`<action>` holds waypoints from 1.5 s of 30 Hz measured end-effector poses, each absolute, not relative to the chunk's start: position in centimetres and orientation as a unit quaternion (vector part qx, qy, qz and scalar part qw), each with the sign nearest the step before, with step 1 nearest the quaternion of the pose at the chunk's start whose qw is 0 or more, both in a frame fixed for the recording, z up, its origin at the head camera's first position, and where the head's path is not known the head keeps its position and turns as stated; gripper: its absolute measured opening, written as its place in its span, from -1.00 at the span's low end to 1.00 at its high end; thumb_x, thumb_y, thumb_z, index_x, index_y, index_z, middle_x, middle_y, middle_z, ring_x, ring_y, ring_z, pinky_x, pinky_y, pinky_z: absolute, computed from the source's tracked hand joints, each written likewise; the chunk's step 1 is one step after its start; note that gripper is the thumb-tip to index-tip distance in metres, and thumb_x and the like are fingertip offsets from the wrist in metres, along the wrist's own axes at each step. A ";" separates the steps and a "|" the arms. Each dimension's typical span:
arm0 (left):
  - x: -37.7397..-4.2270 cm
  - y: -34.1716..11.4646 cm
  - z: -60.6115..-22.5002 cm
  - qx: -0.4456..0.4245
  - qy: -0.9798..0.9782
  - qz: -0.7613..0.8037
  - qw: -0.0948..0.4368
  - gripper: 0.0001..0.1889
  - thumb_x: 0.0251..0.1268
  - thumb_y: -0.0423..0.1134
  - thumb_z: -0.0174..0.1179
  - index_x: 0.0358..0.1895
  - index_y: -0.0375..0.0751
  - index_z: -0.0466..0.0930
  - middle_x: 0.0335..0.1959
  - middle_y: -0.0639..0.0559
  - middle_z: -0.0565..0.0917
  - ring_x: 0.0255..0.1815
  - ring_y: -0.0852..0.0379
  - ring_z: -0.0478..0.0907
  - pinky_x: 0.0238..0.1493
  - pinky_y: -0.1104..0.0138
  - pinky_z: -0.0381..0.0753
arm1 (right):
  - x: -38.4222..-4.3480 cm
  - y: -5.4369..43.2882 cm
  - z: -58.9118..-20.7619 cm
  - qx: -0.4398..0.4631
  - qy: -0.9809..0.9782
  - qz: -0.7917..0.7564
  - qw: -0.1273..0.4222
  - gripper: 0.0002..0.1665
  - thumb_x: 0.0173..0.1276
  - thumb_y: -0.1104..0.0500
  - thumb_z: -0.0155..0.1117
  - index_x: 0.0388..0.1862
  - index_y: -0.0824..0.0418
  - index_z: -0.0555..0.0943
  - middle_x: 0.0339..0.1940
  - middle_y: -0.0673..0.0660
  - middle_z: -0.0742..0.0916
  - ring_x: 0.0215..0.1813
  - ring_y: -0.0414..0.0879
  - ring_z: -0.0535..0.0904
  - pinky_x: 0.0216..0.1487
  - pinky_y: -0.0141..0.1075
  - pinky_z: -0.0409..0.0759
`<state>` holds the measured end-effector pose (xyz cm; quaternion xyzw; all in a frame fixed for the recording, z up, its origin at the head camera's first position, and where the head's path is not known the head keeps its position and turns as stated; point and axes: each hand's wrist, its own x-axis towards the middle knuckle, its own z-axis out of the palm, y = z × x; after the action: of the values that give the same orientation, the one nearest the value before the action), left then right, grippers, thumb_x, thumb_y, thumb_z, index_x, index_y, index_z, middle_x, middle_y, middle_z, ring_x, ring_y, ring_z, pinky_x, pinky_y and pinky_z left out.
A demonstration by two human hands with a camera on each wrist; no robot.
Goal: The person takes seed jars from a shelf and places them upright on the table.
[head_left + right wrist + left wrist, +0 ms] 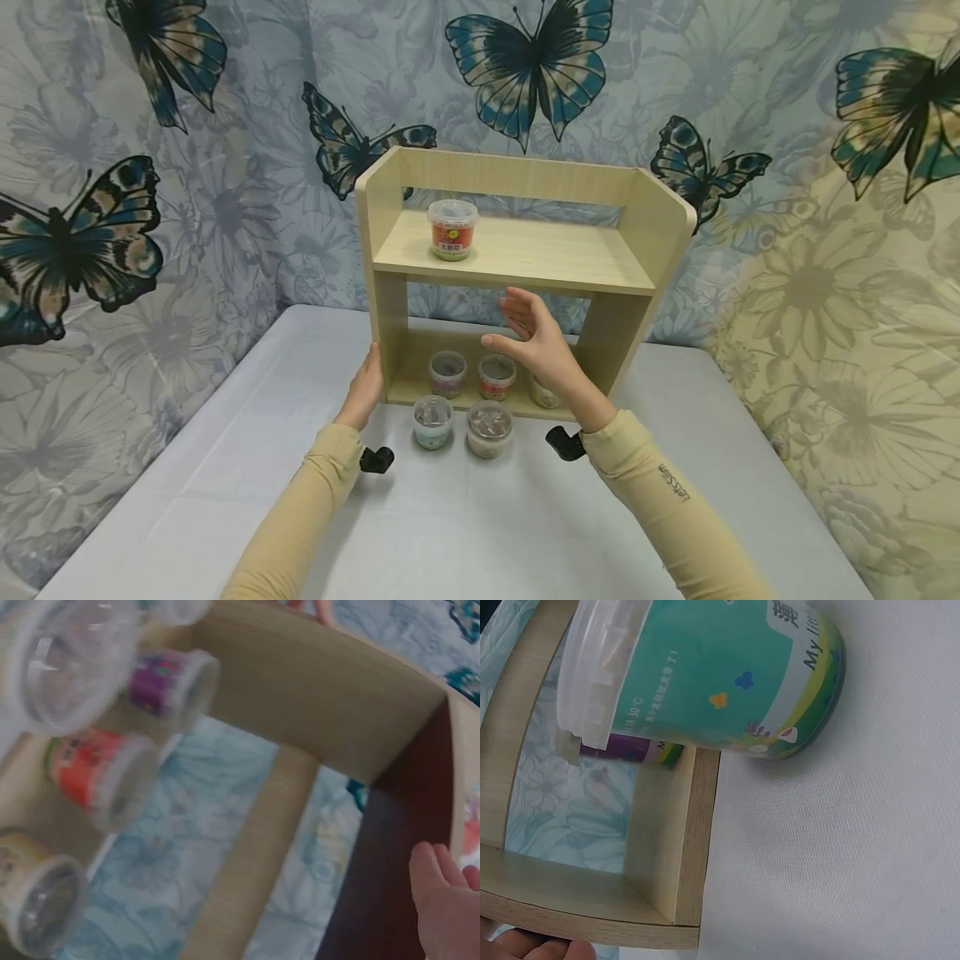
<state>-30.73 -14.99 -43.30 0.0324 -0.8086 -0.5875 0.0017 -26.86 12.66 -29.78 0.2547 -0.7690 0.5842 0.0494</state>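
My left hand (pixel 363 387) rests against the outer left side of a small wooden shelf unit (pixel 517 279); its fingertips also show in the left wrist view. My right hand (pixel 547 354) hovers before the lower compartment, thumb apart from the fingers and nothing held. A lidded cup with a red label (pixel 453 237) stands on the upper board. Down on the lower board are cups with purple (pixel 447 379), orange-red (pixel 497 383) and yellow (pixel 19 870) labels, the last partly covered by my right arm. Before them a teal cup (pixel 705 682) and another clear-lidded cup (pixel 489 429) stand on the table.
A white cloth (pixel 217 467) covers the table under the shelf unit. Walls with butterfly prints (pixel 534 67) close in behind and at both sides. Each wrist carries a small black device (pixel 377 460).
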 end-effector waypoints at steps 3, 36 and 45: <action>-30.8 -15.0 -43.3 0.034 -0.808 -0.588 0.004 -0.11 0.25 0.42 -0.67 0.49 -0.14 -0.24 0.48 -0.10 -0.16 0.44 -0.11 -0.26 0.39 0.05 -0.19 | -26.2 12.2 -27.9 0.269 -0.757 0.593 0.056 -0.11 0.20 0.35 0.33 0.40 0.34 0.07 0.30 0.30 0.35 0.34 0.08 0.24 0.33 -0.25 0.20; -30.8 -14.8 -43.2 0.035 -0.810 -0.585 -0.002 -0.12 0.27 0.41 -0.69 0.48 -0.16 -0.25 0.48 -0.11 -0.17 0.44 -0.12 -0.27 0.39 0.06 -0.20 | -30.8 7.8 -22.8 0.208 -0.752 0.611 0.136 0.02 0.14 0.09 0.42 0.43 0.23 0.03 0.30 0.20 0.34 0.33 -0.08 0.24 0.29 -0.39 0.22; -31.0 -14.9 -43.4 0.037 -0.801 -0.597 -0.005 -0.09 0.24 0.43 -0.67 0.48 -0.16 -0.26 0.48 -0.09 -0.18 0.45 -0.09 -0.28 0.40 0.08 -0.22 | -32.0 7.0 -22.3 0.167 -0.781 0.589 0.125 0.11 0.09 0.02 0.46 0.45 0.24 0.00 0.37 0.16 0.28 0.37 -0.12 0.17 0.31 -0.39 0.18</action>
<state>-31.02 -14.86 -43.40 0.0374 -0.8014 -0.5969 -0.0052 -32.01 7.02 -22.30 0.1666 -0.7807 0.5890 0.1254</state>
